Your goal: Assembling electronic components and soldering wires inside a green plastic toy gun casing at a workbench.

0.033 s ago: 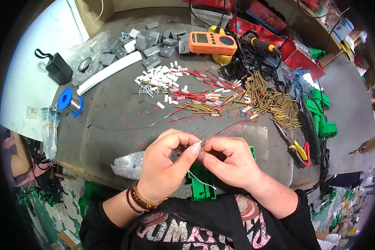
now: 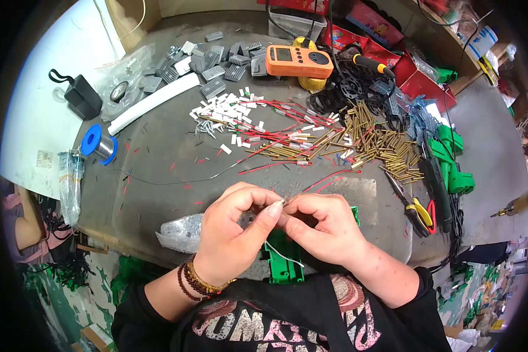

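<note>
Bearings taken from the hands as clock centre.

1. Broad dark-grey work table (image 2: 164,155), worn. Extends from 9 through 12 to 3; its middle is kept for loose stock, presumably for easy reach.
2. Left hand (image 2: 237,220), beaded bracelets at wrist. Thumb and forefinger closed together on item 11, apparently to steady it.
3. Right hand (image 2: 328,226), bare. Thumb and forefinger drawn in close, meeting the left fingertips; whether they grip anything, cannot tell, tips partly hidden.
4. Green moulded-plastic housing (image 2: 287,270), open-sided. At 6, below the hands and against the torso, perhaps for support; partly covered.
5. Long white strip (image 2: 154,104), rounded. At 10, outside the small stock.
6. Orange box-shaped meter (image 2: 299,61) with grey screen and round socket. At 12, display face upward, likely for reading.
7. Yellow-and-black-handled pliers (image 2: 419,217), metal-jawed. At 3, handles toward the person, which should suit the right hand.
8. Blue-flanged spool of silvery wire (image 2: 100,145). Between 9 and 10, apart from the heaps, possibly against snagging.
9. Thin brass-coloured rods (image 2: 387,146), heaped loosely at 2; red insulated wires (image 2: 281,139), bundled at 12.
10. Small white rectangular pieces (image 2: 226,107), scattered at 11, seemingly sorted by kind.
11. Tiny pale piece (image 2: 283,202), material unclear. At centre, between the fingertips.
</note>
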The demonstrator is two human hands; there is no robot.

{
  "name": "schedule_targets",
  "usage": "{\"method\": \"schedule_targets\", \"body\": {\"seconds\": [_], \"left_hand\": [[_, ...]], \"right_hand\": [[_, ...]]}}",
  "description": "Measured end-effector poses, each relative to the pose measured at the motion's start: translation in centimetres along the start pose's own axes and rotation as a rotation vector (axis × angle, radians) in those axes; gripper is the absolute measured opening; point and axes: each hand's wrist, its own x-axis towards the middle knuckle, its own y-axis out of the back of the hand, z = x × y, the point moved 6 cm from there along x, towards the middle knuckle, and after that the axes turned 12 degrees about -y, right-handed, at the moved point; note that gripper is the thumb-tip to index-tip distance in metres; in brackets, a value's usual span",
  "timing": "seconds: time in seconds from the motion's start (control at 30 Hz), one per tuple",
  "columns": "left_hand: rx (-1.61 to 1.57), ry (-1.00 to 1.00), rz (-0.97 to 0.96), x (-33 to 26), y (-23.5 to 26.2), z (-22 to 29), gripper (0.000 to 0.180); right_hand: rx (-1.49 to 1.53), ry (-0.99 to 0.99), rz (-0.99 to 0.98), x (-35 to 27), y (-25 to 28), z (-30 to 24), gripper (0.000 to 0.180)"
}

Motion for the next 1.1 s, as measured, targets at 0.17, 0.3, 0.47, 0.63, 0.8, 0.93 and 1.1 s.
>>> {"method": "schedule_targets", "body": {"seconds": [0.17,0.3,0.47,0.63,0.8,0.93,1.1], "left_hand": [[0.058,-0.063,0.000,0.1,0.1,0.3,0.011],[0.099,-0.108,0.038,-0.1,0.0,0.3,0.011],[0.150,-0.120,0.019,0.1,-0.1,0.7,0.011],[0.070,-0.050,0.026,0.0,-0.1,0.1,0.011],[0.068,-0.027,0.025,0.0,-0.1,0.1,0.011],[0.011,0.044,-0.019,0.2,-0.1,-0.2,0.012],[0.087,0.013,-0.150,1.1,0.5,0.5,0.011]], "right_hand": [[0.000,-0.100,-0.016,0.1,-0.1,0.0,0.011],[-0.008,-0.135,-0.005,0.2,-0.1,0.0,0.010],[-0.009,-0.067,0.005,0.3,-0.1,0.2,0.010],[-0.053,-0.082,0.011,0.2,-0.1,0.1,0.009],[-0.085,-0.035,0.018,0.5,0.0,-0.8,0.010],[-0.120,-0.058,0.001,0.4,0.1,-0.4,0.009],[-0.630,0.619,0.332,-0.3,2.3,-4.4,0.020]]}}
